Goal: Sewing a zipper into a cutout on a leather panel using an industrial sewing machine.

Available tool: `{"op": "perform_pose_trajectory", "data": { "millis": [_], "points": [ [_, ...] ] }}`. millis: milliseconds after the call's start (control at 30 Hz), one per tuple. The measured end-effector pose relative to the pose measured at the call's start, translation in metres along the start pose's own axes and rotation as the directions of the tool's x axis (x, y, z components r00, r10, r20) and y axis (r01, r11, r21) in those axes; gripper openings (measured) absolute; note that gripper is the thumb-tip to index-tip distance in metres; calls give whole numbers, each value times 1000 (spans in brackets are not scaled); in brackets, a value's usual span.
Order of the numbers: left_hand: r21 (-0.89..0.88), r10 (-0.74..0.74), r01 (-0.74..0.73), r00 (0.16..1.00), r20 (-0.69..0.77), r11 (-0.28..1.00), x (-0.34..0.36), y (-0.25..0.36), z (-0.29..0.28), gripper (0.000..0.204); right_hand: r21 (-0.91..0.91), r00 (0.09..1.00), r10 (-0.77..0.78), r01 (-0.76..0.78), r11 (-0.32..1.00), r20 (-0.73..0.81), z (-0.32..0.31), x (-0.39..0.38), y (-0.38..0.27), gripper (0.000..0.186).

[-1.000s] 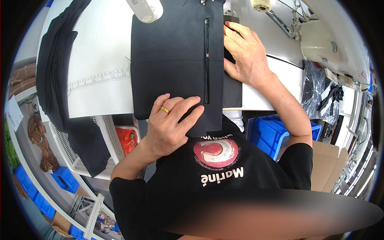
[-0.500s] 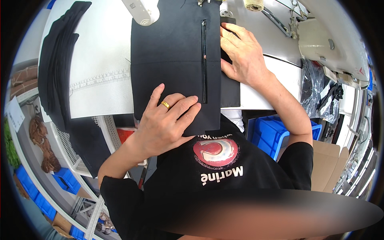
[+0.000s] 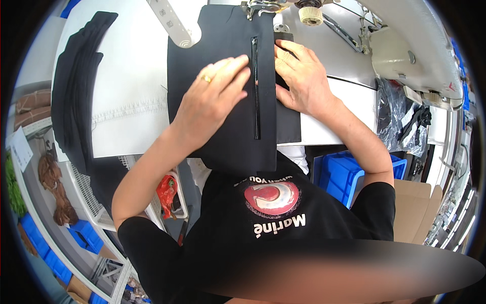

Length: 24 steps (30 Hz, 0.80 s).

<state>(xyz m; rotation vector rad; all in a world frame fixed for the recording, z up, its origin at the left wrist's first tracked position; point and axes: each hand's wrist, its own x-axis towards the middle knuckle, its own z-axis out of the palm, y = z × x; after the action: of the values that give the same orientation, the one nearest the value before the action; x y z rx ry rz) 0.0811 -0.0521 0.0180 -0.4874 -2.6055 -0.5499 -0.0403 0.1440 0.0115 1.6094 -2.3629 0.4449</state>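
A black fabric panel (image 3: 217, 131) with a black zipper (image 3: 256, 91) set lengthwise near its right side lies in front of me, its near end hanging over the table edge. My left hand (image 3: 212, 99) is over the panel, left of the zipper, fingers stretched out and holding nothing. At the panel's right edge, my right hand (image 3: 306, 78) lies with extended fingers, the tips partly hidden by the cloth. A skin-coloured spot shows through the zipper slit. Under that hand is another black piece (image 3: 289, 121). The sewing machine's presser foot (image 3: 249, 12) stands at the panel's far edge.
Stacked black fabric strips (image 3: 76, 86) lie on the left of the white table (image 3: 129, 131). A white machine arm (image 3: 420, 55) fills the far right. Blue bins (image 3: 336, 175) and a cardboard box (image 3: 417, 207) are below right; a white basket (image 3: 91, 197) is lower left.
My left hand has moved from the panel's near part up and right toward the zipper. The right hand keeps its place at the edge; the whole view has shifted slightly.
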Motion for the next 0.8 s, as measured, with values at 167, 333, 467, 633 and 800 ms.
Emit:
{"op": "perform_pose_trajectory", "data": {
  "millis": [167,333,467,633,800],
  "points": [
    [-32,-48,47,997,-58,998,15,-20,16,39,-2,1000,1,-1,1000,-4,0,0,-1,52],
    [-39,-51,49,997,-53,998,21,-21,14,37,-10,1000,1,-1,1000,14,-2,0,-2,51],
    [-84,-72,64,994,-88,994,21,-21,16,38,12,1000,12,-12,1000,12,-2,0,-2,50],
    [-83,-67,60,994,-83,995,22,-20,17,40,-11,1000,-3,3,1000,26,-2,1,-3,49],
    [-81,-54,47,995,-88,996,22,-20,16,41,10,1000,4,-5,1000,16,-3,2,-3,48]
  ]
}}
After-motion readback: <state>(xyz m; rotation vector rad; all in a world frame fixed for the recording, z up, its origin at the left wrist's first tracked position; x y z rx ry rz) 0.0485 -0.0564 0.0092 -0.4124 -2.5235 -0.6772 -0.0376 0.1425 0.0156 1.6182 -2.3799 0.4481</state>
